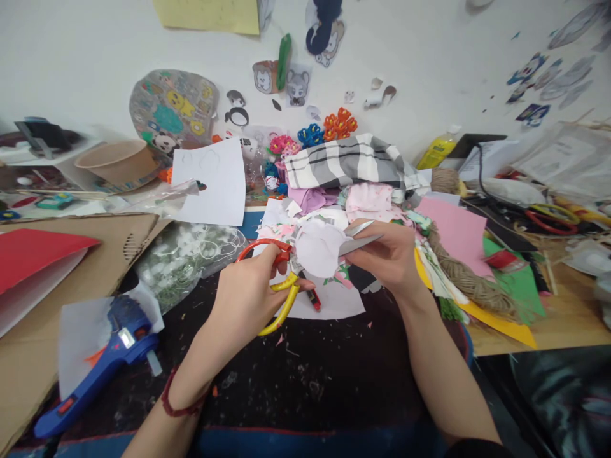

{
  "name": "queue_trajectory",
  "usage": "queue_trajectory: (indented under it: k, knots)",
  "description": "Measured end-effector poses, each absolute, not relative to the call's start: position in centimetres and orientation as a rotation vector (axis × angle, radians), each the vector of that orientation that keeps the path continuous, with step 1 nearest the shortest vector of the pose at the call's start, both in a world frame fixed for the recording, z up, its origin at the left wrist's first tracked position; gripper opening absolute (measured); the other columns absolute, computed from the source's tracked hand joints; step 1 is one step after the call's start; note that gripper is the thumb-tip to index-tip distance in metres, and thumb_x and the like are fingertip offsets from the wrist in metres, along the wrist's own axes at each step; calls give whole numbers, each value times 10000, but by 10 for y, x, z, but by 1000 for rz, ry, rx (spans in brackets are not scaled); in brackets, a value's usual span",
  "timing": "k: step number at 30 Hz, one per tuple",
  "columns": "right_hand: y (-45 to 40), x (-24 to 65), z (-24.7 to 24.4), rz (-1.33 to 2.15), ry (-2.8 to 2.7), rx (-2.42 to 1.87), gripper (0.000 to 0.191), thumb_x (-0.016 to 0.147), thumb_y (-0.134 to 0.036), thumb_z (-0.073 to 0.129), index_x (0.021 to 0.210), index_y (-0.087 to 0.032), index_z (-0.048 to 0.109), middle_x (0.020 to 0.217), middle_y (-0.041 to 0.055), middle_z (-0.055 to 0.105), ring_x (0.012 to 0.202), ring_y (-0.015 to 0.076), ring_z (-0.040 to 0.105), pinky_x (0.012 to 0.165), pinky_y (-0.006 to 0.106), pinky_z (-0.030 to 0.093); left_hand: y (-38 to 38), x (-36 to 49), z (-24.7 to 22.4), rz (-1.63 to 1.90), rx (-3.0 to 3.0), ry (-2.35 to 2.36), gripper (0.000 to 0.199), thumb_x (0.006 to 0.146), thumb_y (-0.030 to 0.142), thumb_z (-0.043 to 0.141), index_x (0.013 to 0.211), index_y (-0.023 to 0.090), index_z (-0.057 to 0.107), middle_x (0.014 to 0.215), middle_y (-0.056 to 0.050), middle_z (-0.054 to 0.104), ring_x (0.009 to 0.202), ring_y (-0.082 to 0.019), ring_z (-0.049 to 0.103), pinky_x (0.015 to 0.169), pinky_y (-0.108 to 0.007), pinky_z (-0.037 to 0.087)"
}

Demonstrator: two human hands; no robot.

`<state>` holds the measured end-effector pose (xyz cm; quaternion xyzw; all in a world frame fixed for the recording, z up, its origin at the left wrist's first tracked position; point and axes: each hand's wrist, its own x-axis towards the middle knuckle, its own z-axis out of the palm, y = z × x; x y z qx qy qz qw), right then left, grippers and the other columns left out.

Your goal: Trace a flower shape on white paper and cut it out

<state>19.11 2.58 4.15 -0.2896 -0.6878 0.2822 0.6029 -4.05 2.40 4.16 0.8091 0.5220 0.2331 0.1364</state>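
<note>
Right, two items in hand. Your left hand [243,302]: grip closed around red-and-yellow scissors [281,305], blades [358,245] spread, long axis nearly level, tips pointing right and slightly up. Your right hand [389,257]: grip pinching a pale rounded cut-out [317,249], lying between both grips, blades showing past its right edge. Beyond the right grip: jute twine [470,280], pink paper [453,232]. Left of the left grip: blue glue gun [107,356]. Below both grips: black mat [305,375] on the table.
</note>
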Motion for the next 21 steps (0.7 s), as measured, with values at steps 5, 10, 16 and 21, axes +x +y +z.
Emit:
queue_trajectory:
  k: [5,10,16,21]
  knots:
    - [25,189,41,645,-1592,-680,74,794,-164,749,785,-230,782,721,29,730,726,184,686,668,337,572,23,-40,39,719,2302,1496,375,827,536,642,768,231,432,798,-42,693,690,-203,645,627,-287,426]
    - [25,180,36,557,-1525,-659,113,839,-136,709,871,-220,779,803,27,726,746,160,667,662,300,563,22,-36,36,780,2264,1517,350,817,508,670,789,231,457,687,16,599,594,-156,533,582,-266,367]
    - [24,171,33,544,-1424,-706,84,846,-156,709,871,-221,756,807,16,699,725,148,645,650,296,570,21,-32,37,813,2261,1546,365,816,491,682,760,232,431,638,35,564,554,-138,493,556,-254,334]
    - [24,169,31,559,-1389,-664,118,844,-127,702,858,-230,759,784,7,687,706,140,637,616,283,563,19,-30,36,818,2286,1575,343,850,536,626,817,228,478,673,17,620,551,-154,562,547,-256,346]
